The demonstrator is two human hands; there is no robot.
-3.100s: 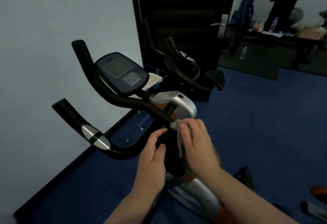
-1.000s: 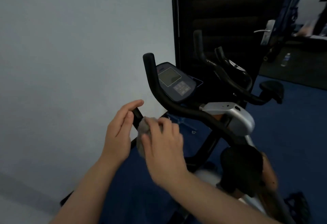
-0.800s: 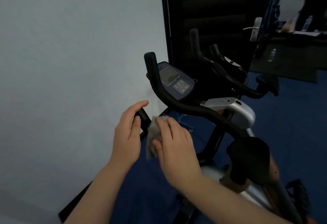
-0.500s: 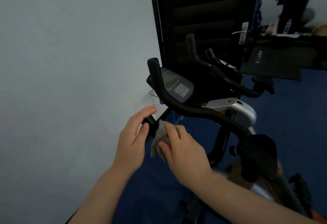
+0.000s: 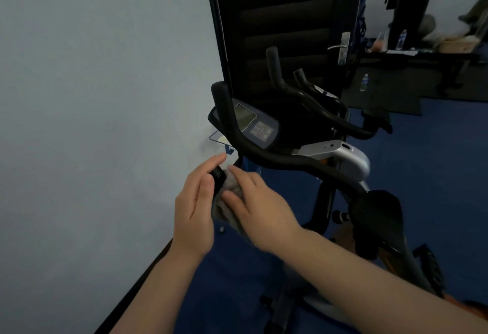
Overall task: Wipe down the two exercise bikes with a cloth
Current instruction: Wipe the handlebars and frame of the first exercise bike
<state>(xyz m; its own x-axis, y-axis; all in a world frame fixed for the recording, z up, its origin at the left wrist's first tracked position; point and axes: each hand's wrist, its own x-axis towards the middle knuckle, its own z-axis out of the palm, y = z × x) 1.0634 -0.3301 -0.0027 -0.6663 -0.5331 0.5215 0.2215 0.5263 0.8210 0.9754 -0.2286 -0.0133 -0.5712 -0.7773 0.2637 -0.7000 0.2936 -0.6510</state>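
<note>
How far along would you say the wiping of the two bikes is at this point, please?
Nothing shows as finished; wiped surfaces cannot be told from unwiped. In hand: the right hand presses the cloth against the near bike's left handlebar end, which the left hand steadies. Left: apparently the console, seat and the far bike.

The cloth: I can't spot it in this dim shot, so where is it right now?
In the head view, the grey cloth is just left of centre, pressed by the right hand against the near bike's left handlebar end, with the left hand alongside.

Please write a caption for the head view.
Right hand rubs a cloth on a bike handlebar end; left hand steadies it.
</note>
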